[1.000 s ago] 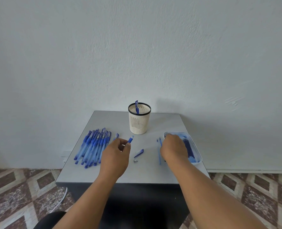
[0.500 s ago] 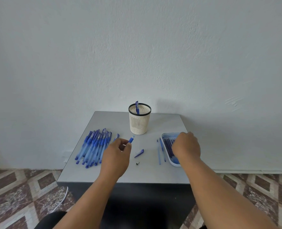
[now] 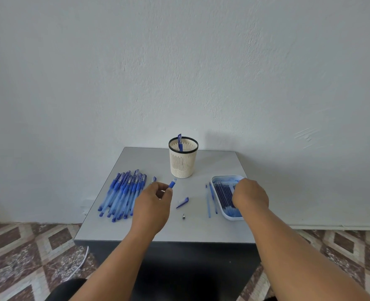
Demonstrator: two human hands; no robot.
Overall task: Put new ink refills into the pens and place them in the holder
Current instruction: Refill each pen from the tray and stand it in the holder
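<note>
1. Head view: a smooth grey table [image 3: 136, 231] stands against a rough plastered white wall [image 3: 179, 61], over a floor of brown and cream diamond tiles [image 3: 16, 246]. A white cable [image 3: 79, 263] trails on the floor at the left.
2. The holder [image 3: 183, 161] is a cream slotted plastic cup with a black rim, at the back middle of the table; one capped blue pen [image 3: 180, 142] stands in it.
3. A heap of translucent blue pens [image 3: 123, 194] lies at the left. Two thin blue refills [image 3: 209, 200] lie just left of a white rounded tray [image 3: 225, 215], which holds a row of dark blue refills [image 3: 223, 195].
4. A loose blue cap [image 3: 183, 202] and a small metal tip [image 3: 183, 216] lie between the hands.
5. The left hand [image 3: 151, 207] pinches an uncapped pen barrel [image 3: 172, 183] between thumb and curled fingers.
6. The right hand [image 3: 250, 196] hovers over the tray's right part, fingers curled downward; I cannot tell whether they hold a refill.
7. Compared with half a second ago, the right hand sits slightly lower over the tray; the left hand and barrel are unchanged.
</note>
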